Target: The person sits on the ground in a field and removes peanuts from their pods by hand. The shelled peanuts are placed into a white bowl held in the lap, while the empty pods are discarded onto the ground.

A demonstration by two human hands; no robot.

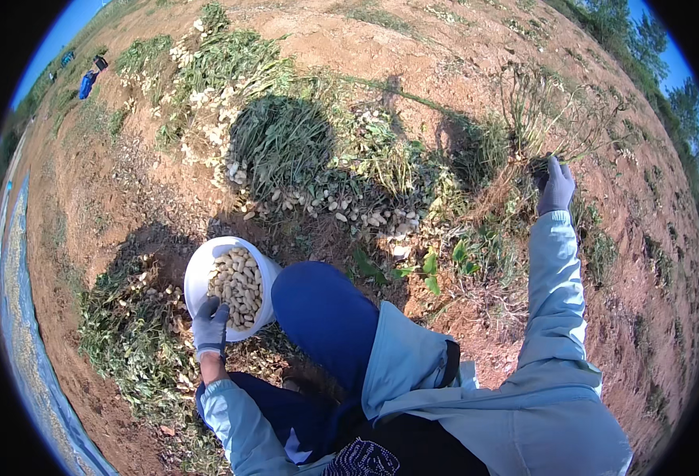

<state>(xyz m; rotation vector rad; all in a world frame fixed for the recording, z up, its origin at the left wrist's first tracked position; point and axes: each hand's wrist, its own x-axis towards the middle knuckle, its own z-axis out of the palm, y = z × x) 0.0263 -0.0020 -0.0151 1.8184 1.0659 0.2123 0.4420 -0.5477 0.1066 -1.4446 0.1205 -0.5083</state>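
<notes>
My left hand (211, 324), in a grey work glove, is at the near rim of a white plastic bucket (196, 279); its exact hold on the rim is unclear. Peanuts in their shells (239, 285) lie inside the bucket, which leans towards me beside my knee. My right arm reaches far out to the right. The gloved right hand (555, 184) grips the base of an uprooted peanut plant (528, 128), whose sparse stems spread above the hand and whose thin roots trail to the left. The fingertips are partly hidden by the plant.
Pulled peanut plants (284, 143) with pods lie in a row before me, with another heap (141, 345) at the lower left. A long blue sheet (34, 357) covered with small pale things runs along the left edge. Blue and dark objects (87, 83) stand far off at upper left.
</notes>
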